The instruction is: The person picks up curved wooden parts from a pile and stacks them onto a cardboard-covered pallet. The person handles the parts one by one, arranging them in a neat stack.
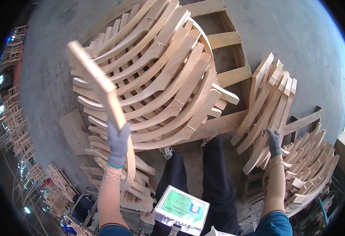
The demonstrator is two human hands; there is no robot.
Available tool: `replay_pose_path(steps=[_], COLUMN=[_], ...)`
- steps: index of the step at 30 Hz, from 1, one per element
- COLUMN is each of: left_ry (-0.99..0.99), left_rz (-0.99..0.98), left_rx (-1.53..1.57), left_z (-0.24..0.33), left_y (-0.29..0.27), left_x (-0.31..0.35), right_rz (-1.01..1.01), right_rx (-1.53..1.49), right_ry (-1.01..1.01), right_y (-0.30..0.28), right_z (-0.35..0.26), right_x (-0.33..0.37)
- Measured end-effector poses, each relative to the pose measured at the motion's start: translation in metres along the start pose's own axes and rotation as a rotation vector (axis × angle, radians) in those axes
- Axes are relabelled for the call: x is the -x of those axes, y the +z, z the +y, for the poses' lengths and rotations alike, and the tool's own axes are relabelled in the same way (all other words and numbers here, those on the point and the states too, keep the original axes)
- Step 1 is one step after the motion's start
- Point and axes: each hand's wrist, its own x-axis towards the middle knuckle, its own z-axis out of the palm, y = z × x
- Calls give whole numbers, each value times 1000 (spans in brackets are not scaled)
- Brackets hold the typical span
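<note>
My left hand [118, 142], in a grey glove with a green cuff, is closed round a long curved wooden chair leg [108, 92]. The leg is raised at a slant over the left side of a large pile of similar curved legs [156, 80], and its far end is slightly blurred. To the right, my right hand [274, 142], gloved the same way, has its fingers curled at a chair leg [262, 144] in a smaller leaning stack [268, 90]. Part of its grip is hidden behind the glove.
A wooden pallet [235, 43] lies under the large pile on grey concrete floor [282, 27]. More curved pieces [310, 169] are stacked at the lower right, others [137, 188] beside my left forearm. A badge [182, 208] hangs before me. Chair frames [15, 118] line the far left.
</note>
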Motion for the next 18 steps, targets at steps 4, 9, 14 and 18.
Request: replay_pose_path(steps=[4,9,14,18], left_ry=[527,1022,1401,1457], left_rz=[-133,-407,-549,-577], left_rx=[-886,-1199,-1348,-1604], left_z=[16,63,90,77], left_y=[11,2,46,85], left_x=[-5,-40,-103,-144], right_rz=[56,98,99,-79], right_rx=[-86,239,429,600], right_ry=[-58,-388,-530,-788], right_y=[-5,6,77,180], right_z=[-39,-121,-223,-275], right_x=[25,44,30,6])
